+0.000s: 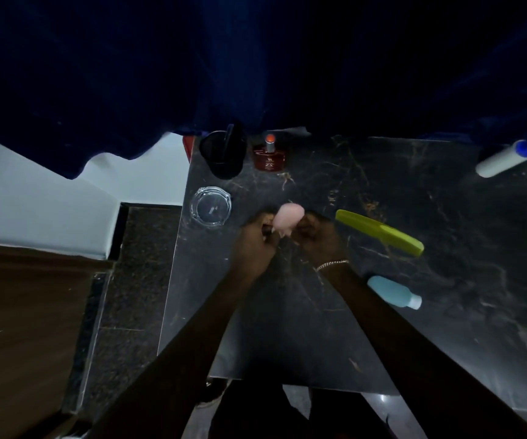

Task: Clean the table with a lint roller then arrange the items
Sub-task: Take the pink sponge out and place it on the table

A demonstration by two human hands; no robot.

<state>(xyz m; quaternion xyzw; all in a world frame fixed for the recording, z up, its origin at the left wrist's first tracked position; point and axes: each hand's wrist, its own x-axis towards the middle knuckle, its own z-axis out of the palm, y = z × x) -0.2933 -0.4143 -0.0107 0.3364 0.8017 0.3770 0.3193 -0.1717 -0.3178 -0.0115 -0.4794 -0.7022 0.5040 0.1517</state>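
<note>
My left hand (260, 237) and my right hand (317, 236) both grip a small pink soft object (287, 220) just above the middle of the dark marble table (414, 191). The lint roller (506, 160), white with a blue handle, lies at the table's far right corner. A green comb (379, 232) lies right of my hands. A light blue bottle (393, 292) lies on its side nearer to me. A glass ashtray (211, 205), a black cup (224, 153) and a red perfume bottle (270, 155) stand along the far left.
A dark blue curtain (255, 64) hangs over the table's far edge. A white wall (50, 210) and dark floor lie left of the table. The table's left edge runs close to the ashtray.
</note>
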